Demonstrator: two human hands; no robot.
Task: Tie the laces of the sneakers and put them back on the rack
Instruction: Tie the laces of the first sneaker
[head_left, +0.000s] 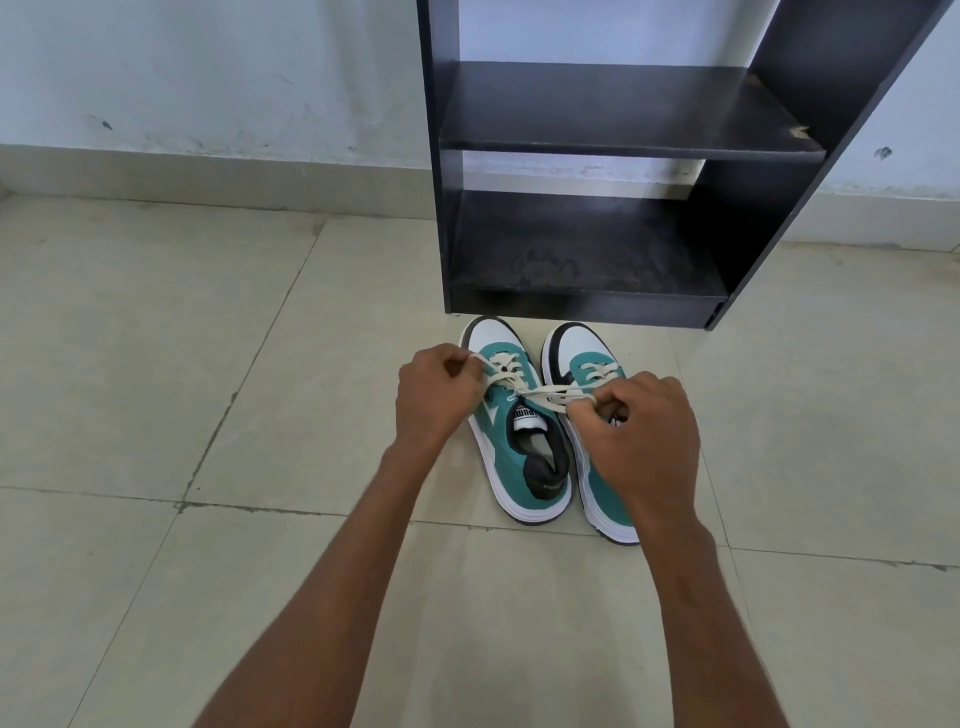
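Two teal, white and black sneakers stand side by side on the floor, toes toward the rack. The left sneaker (519, 452) has cream laces (540, 395) pulled taut sideways across its tongue. My left hand (434, 397) pinches one lace end at the shoe's left side. My right hand (641, 426) grips the other lace strands and covers the middle of the right sneaker (582, 348), hiding most of its laces. The black shoe rack (587, 306) stands just beyond the toes, its two visible shelves bare.
Pale floor tiles (234, 364) spread out to the left, right and front of the shoes. A light wall with a tiled skirting (208, 171) runs behind the rack.
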